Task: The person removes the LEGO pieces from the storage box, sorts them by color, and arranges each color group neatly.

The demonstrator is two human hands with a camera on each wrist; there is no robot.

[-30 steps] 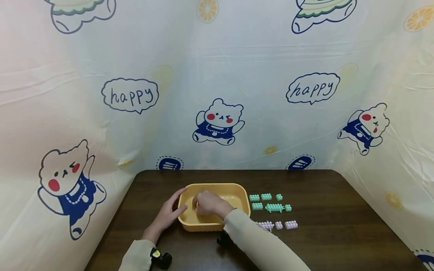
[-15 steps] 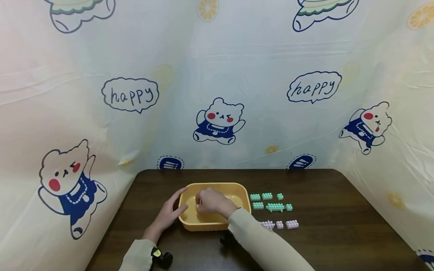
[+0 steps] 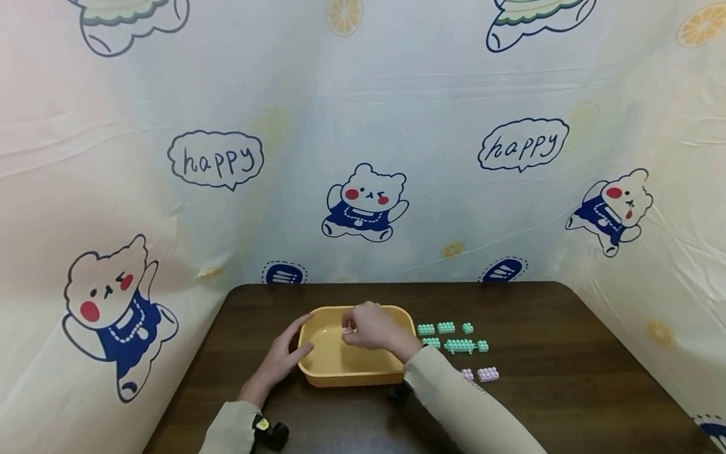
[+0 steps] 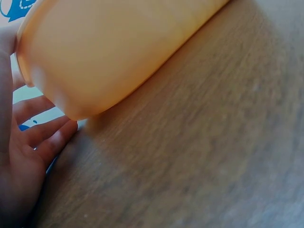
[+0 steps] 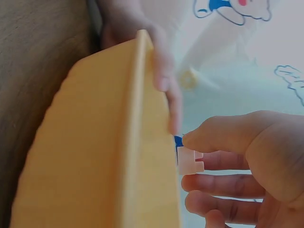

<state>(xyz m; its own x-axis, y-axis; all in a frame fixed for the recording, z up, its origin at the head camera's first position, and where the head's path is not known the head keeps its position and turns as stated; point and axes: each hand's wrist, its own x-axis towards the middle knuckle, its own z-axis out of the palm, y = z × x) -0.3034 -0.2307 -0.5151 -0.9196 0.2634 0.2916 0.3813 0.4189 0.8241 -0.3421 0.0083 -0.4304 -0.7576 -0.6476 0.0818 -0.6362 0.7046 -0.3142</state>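
A yellow plastic tub (image 3: 357,379) sits on the dark wooden table. My left hand (image 3: 282,358) holds its left end, thumb over the rim and fingers along the outside; the left wrist view shows the fingers (image 4: 59,137) against the outer wall. Above the tub, my right hand (image 3: 374,328) pinches a small pale pink toy brick (image 5: 186,161) between thumb and forefinger. The brick's studs face the palm in the right wrist view, while the other fingers are loosely bent. Most of the brick is hidden by the fingers in the head view.
Right of the tub, green toy bricks (image 3: 446,328) lie in two rows, with a longer green piece (image 3: 460,346) among them. Pink bricks (image 3: 488,374) lie nearer, partly behind the right sleeve (image 3: 454,391). A printed curtain (image 3: 431,94) surrounds the table.
My right hand has risen from the tub's inside and moved right, with the pink brick now showing in its fingers. The right sleeve covers more of the pink row. The left hand stays.
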